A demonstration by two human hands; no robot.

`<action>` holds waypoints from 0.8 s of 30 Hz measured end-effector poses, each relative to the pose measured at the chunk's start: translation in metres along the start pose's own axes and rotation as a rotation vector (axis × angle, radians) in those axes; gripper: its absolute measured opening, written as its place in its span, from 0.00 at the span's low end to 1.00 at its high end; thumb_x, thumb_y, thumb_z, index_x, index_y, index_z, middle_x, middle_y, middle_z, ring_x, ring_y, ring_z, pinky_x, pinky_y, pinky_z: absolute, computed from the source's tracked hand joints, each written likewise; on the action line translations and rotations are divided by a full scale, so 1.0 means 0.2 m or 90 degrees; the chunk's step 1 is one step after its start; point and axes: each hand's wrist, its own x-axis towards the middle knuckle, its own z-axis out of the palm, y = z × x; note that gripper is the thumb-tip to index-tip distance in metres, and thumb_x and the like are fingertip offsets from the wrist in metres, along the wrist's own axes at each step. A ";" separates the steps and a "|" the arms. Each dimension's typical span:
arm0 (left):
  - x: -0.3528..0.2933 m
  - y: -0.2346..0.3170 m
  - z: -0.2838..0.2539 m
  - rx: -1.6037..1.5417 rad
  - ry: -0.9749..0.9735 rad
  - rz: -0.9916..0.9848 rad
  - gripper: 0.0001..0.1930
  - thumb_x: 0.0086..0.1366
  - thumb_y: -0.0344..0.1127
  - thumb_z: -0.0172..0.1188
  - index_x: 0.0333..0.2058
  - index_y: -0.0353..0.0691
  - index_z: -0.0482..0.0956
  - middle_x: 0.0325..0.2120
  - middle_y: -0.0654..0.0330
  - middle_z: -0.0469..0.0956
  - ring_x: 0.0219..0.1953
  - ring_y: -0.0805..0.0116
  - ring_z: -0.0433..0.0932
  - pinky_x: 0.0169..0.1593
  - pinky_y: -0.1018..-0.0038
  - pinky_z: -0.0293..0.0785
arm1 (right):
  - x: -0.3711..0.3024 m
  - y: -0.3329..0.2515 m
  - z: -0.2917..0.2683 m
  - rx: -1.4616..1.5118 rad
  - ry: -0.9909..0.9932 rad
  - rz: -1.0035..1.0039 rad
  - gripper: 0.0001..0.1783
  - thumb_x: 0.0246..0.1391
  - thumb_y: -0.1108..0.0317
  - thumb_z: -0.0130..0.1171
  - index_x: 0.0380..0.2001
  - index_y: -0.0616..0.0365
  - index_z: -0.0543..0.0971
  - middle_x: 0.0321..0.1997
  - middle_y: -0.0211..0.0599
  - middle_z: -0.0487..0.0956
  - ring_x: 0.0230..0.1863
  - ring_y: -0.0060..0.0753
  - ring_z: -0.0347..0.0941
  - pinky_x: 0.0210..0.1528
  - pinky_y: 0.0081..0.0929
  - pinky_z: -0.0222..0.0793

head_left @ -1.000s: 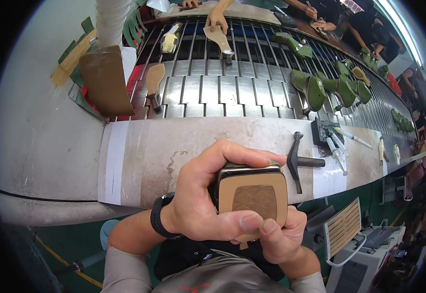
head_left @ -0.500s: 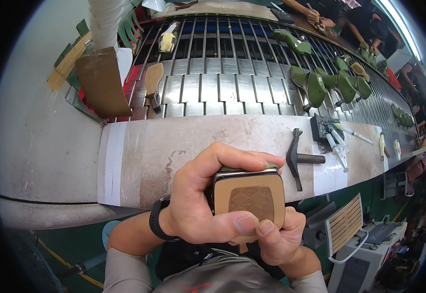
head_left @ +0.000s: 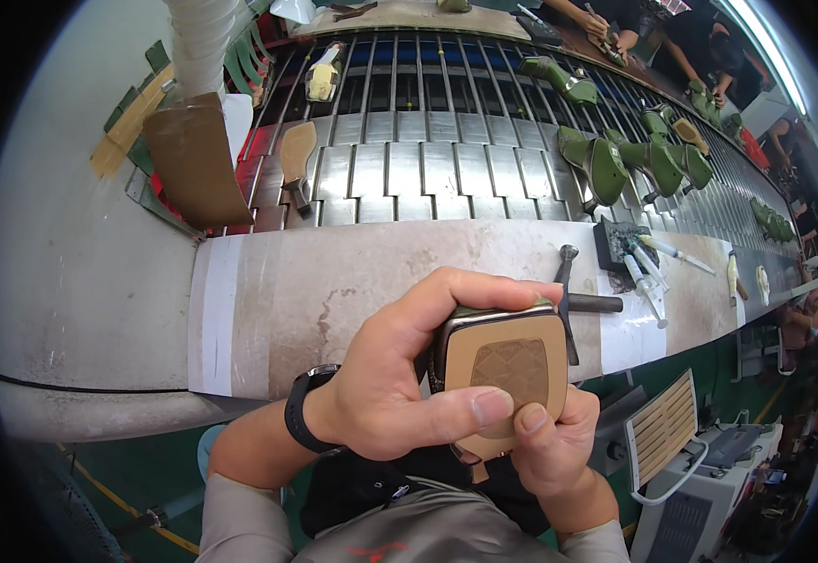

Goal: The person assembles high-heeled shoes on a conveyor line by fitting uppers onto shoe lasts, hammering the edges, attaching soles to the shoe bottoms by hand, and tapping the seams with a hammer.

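Both hands grip a square-toed shoe (head_left: 465, 349), turned so its tan sole with a brown textured patch faces up. A bit of green upper shows along the far rim. My left hand (head_left: 386, 385), with a black watch on the wrist, wraps the shoe's left side and far edge, its thumb pressed on the sole. From the near right, my right hand (head_left: 559, 446) holds it, thumb also on the sole; most of its other fingers are hidden. Just beyond the shoe, a hammer (head_left: 568, 305) lies on the pale bench edge (head_left: 334, 281), partly covered by the shoe and fingertips.
Several green heeled shoes (head_left: 606, 174) stand on the metal slatted conveyor (head_left: 418, 169). A tan sole (head_left: 298, 155) lies at its left. Syringes (head_left: 648, 291) and a black block (head_left: 615, 242) sit right of the hammer. A brown panel (head_left: 198, 159) stands at left. Other people work at far right.
Both hands and the shoe have shifted a little to the right, and the shoe has turned slightly. It now covers part of the hammer. A greenish item has appeared at the far top edge.
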 end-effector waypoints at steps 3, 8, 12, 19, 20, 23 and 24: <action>0.01 0.01 0.01 -0.070 0.010 -0.031 0.33 0.73 0.54 0.60 0.63 0.30 0.68 0.66 0.30 0.69 0.69 0.44 0.73 0.69 0.52 0.72 | 0.00 0.01 -0.01 0.005 0.001 -0.006 0.18 0.73 0.66 0.57 0.41 0.77 0.83 0.36 0.53 0.88 0.31 0.35 0.86 0.34 0.31 0.85; 0.02 0.01 0.00 -0.062 0.025 -0.061 0.37 0.79 0.63 0.47 0.64 0.29 0.68 0.67 0.31 0.68 0.68 0.44 0.73 0.69 0.54 0.72 | 0.01 0.00 -0.02 -0.064 0.002 -0.041 0.20 0.74 0.63 0.57 0.42 0.77 0.83 0.34 0.52 0.88 0.30 0.35 0.86 0.31 0.30 0.84; 0.12 -0.03 -0.08 -0.031 -0.011 -0.039 0.35 0.82 0.57 0.42 0.68 0.26 0.65 0.67 0.34 0.70 0.68 0.48 0.74 0.70 0.56 0.72 | 0.08 -0.06 -0.02 -0.060 0.044 0.047 0.24 0.75 0.58 0.55 0.45 0.76 0.81 0.34 0.50 0.87 0.28 0.34 0.86 0.29 0.29 0.83; 0.24 -0.11 -0.16 -0.008 -0.041 -0.002 0.34 0.83 0.53 0.43 0.70 0.25 0.63 0.67 0.39 0.72 0.68 0.55 0.74 0.69 0.62 0.73 | 0.20 -0.06 -0.09 -0.004 0.060 0.040 0.22 0.76 0.59 0.53 0.50 0.74 0.79 0.38 0.51 0.87 0.27 0.33 0.85 0.29 0.28 0.85; 0.24 -0.11 -0.17 -0.013 -0.051 -0.007 0.34 0.82 0.52 0.47 0.71 0.26 0.61 0.68 0.40 0.71 0.69 0.56 0.74 0.69 0.64 0.73 | 0.20 -0.07 -0.09 -0.005 0.062 0.040 0.22 0.76 0.59 0.53 0.50 0.74 0.79 0.38 0.51 0.87 0.27 0.33 0.85 0.29 0.28 0.85; 0.24 -0.12 -0.19 0.061 -0.059 0.033 0.35 0.80 0.50 0.53 0.72 0.27 0.60 0.68 0.41 0.71 0.69 0.56 0.73 0.70 0.63 0.71 | 0.21 -0.07 -0.10 -0.021 0.065 0.021 0.22 0.76 0.59 0.53 0.50 0.74 0.79 0.38 0.51 0.87 0.28 0.34 0.85 0.29 0.28 0.85; 0.24 -0.12 -0.18 0.062 -0.059 0.033 0.35 0.80 0.50 0.53 0.72 0.27 0.60 0.68 0.41 0.71 0.69 0.56 0.73 0.70 0.63 0.71 | 0.21 -0.07 -0.10 -0.028 0.080 0.029 0.22 0.76 0.59 0.53 0.50 0.74 0.79 0.38 0.51 0.87 0.28 0.34 0.85 0.29 0.28 0.85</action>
